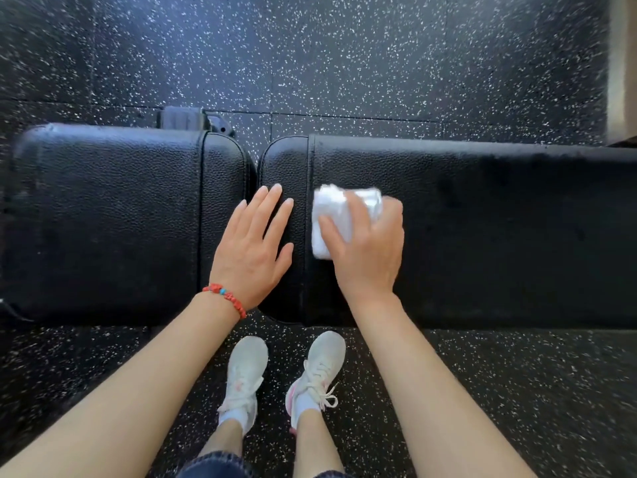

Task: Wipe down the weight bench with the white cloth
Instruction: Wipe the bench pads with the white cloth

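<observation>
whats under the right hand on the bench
A folded white cloth lies under the right hand, pressed onto the right bench pad. Its left part shows; the rest, and the pad beneath, are covered by the hand.

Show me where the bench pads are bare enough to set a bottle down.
Bare: the left pad from its outer end to the seam, and the right pad beyond the right hand. Crowded: around the gap, where the left hand lies flat beside the white cloth.

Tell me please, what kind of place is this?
Most likely a gym or a home workout room. A black padded weight bench in two sections stands on black rubber floor with white speckles, typical of gyms, and the person wears white sneakers.
</observation>
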`<state>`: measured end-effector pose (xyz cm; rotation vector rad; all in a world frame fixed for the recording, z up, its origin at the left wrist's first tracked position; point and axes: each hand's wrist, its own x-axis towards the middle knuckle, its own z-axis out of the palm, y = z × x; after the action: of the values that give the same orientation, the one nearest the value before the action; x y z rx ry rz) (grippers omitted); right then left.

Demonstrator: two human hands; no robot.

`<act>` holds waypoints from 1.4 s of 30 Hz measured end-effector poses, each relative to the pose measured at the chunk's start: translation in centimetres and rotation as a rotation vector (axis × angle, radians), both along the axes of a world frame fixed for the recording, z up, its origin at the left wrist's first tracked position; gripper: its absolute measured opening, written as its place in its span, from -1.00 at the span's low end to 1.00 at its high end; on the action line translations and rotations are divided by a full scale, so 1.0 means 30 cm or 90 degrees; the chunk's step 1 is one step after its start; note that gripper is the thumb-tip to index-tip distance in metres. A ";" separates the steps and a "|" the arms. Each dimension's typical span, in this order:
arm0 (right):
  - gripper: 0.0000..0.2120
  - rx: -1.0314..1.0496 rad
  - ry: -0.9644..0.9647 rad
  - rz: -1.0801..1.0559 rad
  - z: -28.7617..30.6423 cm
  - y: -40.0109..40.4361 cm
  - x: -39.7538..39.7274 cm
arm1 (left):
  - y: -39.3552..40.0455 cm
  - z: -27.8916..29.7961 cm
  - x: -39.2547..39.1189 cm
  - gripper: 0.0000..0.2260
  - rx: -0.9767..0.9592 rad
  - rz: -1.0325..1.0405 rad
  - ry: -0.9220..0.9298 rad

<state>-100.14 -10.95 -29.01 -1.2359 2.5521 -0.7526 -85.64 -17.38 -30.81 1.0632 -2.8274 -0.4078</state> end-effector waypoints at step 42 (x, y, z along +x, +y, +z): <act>-0.63 0.024 0.014 -0.142 -0.011 0.024 -0.455 | 0.128 0.056 -0.374 -0.52 0.046 0.030 -0.012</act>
<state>-113.78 -10.21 -29.33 -0.9625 2.7398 -0.7341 -96.85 -13.54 -29.13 1.1512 -2.8171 -0.5028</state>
